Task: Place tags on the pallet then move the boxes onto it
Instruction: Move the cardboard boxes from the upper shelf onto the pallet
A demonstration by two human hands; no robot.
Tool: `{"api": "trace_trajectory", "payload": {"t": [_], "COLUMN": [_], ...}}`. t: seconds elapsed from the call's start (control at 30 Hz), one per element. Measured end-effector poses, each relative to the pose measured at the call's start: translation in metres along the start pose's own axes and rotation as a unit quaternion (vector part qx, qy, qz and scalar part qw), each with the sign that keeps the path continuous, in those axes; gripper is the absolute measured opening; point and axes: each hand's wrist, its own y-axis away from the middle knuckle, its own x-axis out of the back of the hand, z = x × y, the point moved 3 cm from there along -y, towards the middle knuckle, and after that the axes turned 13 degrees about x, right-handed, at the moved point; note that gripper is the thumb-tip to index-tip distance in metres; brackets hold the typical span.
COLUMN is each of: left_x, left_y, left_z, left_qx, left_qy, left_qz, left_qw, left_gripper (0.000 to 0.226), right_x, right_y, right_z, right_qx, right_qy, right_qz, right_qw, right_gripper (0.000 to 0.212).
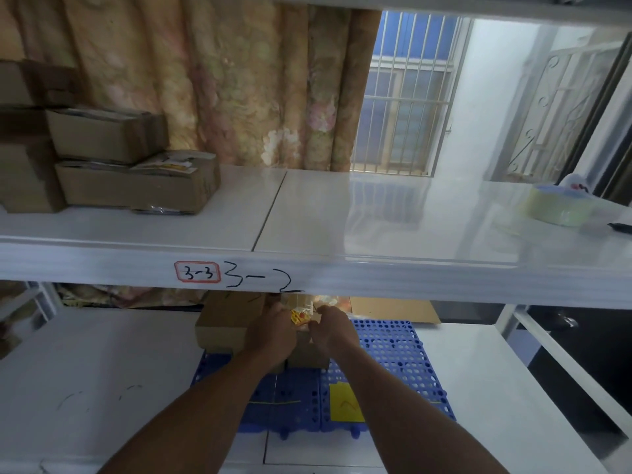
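Note:
A blue perforated plastic pallet [393,343] lies on the lower white shelf. A yellow tag [345,403] is stuck on its front part. Cardboard boxes stand on the pallet's back left: a larger one [227,323] and a smaller one [307,354] beneath my hands. My left hand [273,331] and my right hand [330,328] reach under the upper shelf and together grip a small package with yellow and red print [301,316] above the smaller box. The upper shelf edge hides the top of that package.
The upper shelf edge [410,282] bears a red-framed label "3-3" [197,272] and handwritten "3-2". On the upper shelf, stacked cardboard boxes [136,179] sit at left and a tape roll [555,206] at right. A flat cardboard sheet [393,311] lies behind the pallet.

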Motion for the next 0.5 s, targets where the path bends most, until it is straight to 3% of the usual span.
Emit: {"api": "trace_trajectory", "payload": {"t": [0.1,0.27,0.4,0.5], "left_x": [0.023,0.064,0.116,0.146], "left_y": [0.007,0.031,0.053,0.062], "left_z": [-0.002,-0.018,-0.051,-0.105], "left_qx": [-0.008,-0.082,-0.119,-0.118], "left_qy": [0.001,0.008,0.014,0.040], "left_qz": [0.000,-0.070,-0.038,-0.128], "left_qw": [1.000,0.994,0.992,0.984], "left_gripper": [0.027,0.031,0.036,0.077], "right_x": [0.008,0.011,-0.009,-0.040], "right_y": [0.014,0.042,0.050,0.038], "right_z": [-0.018,-0.059,-0.093,-0.108], "right_qx": [0.021,0.033,-0.003,-0.006], "right_qy": [0.057,0.135,0.127,0.100], "right_qz": [-0.016,-0.067,-0.101,-0.086], "right_qw": [0.998,0.988,0.987,0.991], "right_gripper": [0.045,0.055,0.037,0.056]}}
